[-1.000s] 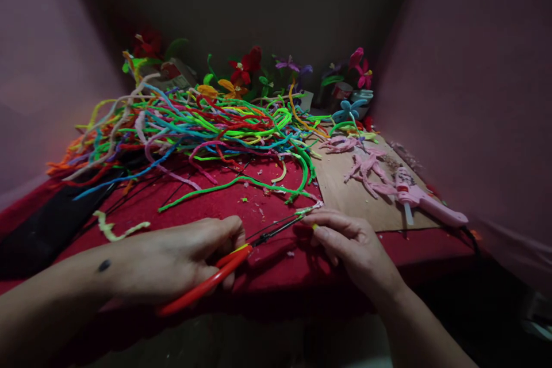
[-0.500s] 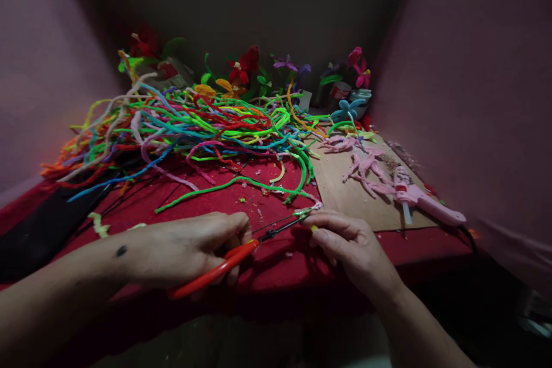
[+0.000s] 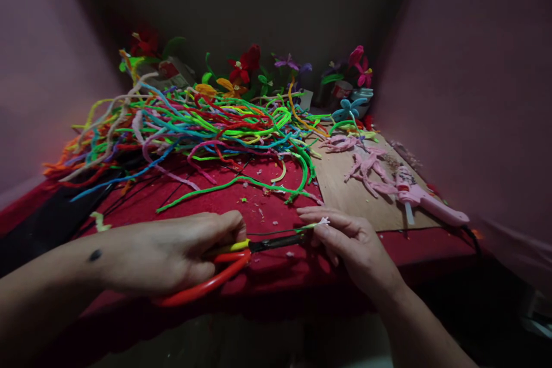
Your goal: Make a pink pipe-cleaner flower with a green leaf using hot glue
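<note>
My left hand (image 3: 185, 250) is closed round the scissors (image 3: 276, 242), which have red-orange and yellow handles. Their dark blades point right, close together, with the tips reaching my right fingers. A thin dark wire stem (image 3: 271, 233) runs just above the blades from my left fingers. Its far end is wrapped in green and topped by a small whitish tuft (image 3: 323, 222). My right hand (image 3: 351, 241) is closed at that end, thumb and fingers bent around it; the exact contact is partly hidden.
Behind my hands lies a heap of coloured pipe cleaners (image 3: 215, 121) on the red cloth (image 3: 224, 198). At right, a cardboard sheet (image 3: 336, 184) carries pink fuzzy pieces (image 3: 368, 169) and a pink glue gun (image 3: 431, 204). Fuzzy flowers (image 3: 245, 63) stand at the back.
The scissors have swung level, and their yellow handle now shows. The tufted stem end has shifted slightly right and down against my right thumb. A yellow bit by my right fingertips no longer shows.
</note>
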The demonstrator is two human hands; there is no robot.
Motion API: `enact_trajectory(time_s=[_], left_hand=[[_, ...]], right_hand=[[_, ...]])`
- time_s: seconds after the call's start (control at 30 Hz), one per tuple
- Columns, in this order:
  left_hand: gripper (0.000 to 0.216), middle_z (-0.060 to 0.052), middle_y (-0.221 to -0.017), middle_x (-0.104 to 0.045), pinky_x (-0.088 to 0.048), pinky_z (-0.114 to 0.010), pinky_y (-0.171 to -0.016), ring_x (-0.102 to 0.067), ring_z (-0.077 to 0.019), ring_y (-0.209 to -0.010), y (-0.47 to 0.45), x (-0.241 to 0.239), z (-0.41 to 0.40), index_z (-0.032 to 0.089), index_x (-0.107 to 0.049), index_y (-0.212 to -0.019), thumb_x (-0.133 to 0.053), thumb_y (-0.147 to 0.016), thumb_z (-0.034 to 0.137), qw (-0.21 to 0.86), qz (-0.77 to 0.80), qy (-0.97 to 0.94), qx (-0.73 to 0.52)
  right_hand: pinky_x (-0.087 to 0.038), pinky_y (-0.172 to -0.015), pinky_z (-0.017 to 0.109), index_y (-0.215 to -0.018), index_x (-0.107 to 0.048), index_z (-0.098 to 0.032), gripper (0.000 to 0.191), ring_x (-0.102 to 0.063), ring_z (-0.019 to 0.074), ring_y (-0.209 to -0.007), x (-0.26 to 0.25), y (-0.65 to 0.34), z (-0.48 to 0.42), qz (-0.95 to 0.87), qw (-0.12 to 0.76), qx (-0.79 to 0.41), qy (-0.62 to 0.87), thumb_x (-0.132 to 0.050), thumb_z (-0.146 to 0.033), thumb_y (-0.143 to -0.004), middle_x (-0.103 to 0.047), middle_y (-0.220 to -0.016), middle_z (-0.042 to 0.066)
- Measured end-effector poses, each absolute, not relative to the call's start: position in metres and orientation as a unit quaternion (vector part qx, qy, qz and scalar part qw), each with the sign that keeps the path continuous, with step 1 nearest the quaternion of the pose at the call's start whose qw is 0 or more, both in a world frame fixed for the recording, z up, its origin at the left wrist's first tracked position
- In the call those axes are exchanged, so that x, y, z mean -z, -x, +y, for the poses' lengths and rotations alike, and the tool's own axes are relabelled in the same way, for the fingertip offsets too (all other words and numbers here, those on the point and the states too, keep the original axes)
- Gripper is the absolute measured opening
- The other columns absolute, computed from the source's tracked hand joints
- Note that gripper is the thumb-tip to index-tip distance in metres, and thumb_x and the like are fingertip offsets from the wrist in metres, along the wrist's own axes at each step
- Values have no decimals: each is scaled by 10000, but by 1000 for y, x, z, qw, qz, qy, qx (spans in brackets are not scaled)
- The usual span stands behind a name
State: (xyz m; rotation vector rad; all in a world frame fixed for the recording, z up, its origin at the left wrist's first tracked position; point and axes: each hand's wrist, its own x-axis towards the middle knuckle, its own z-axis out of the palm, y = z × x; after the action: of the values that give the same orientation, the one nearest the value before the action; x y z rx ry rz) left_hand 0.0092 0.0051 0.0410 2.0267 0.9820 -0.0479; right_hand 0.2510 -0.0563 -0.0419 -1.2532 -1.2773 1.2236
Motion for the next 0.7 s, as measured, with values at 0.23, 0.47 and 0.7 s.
enact_trajectory(time_s=[0.23, 0.47, 0.7], left_hand=[[95, -15, -668, -597, -398, -231, -508, -497, -177, -593, -5, -36, 8, 216, -579, -693, -547, -615, 261, 449, 401, -798, 16], [170, -29, -752, -648, -433, -234, -589, -568, -199, -675, 10, -40, 7, 194, -649, -765, -561, -622, 226, 407, 413, -814, 15], [398, 45, -1021, -645, -457, -209, -708, -555, -241, -977, 84, -22, 31, 260, -557, -1069, -609, -687, 357, 353, 514, -778, -78]], right_hand=[[-262, -392, 191, -939, -704, -160, 315, -375, 45, -419, 44, -250, -58, -470, 473, -530, 524, -616, -411, -770, -564, -613, -2], [-224, -388, 193, -875, -696, -140, 336, -355, 45, -401, 40, -247, -56, -453, 466, -532, 543, -624, -444, -748, -521, -550, -18], [-233, -399, 195, -856, -686, -153, 311, -365, 49, -412, 44, -251, -57, -461, 466, -531, 537, -611, -440, -764, -528, -559, -19]])
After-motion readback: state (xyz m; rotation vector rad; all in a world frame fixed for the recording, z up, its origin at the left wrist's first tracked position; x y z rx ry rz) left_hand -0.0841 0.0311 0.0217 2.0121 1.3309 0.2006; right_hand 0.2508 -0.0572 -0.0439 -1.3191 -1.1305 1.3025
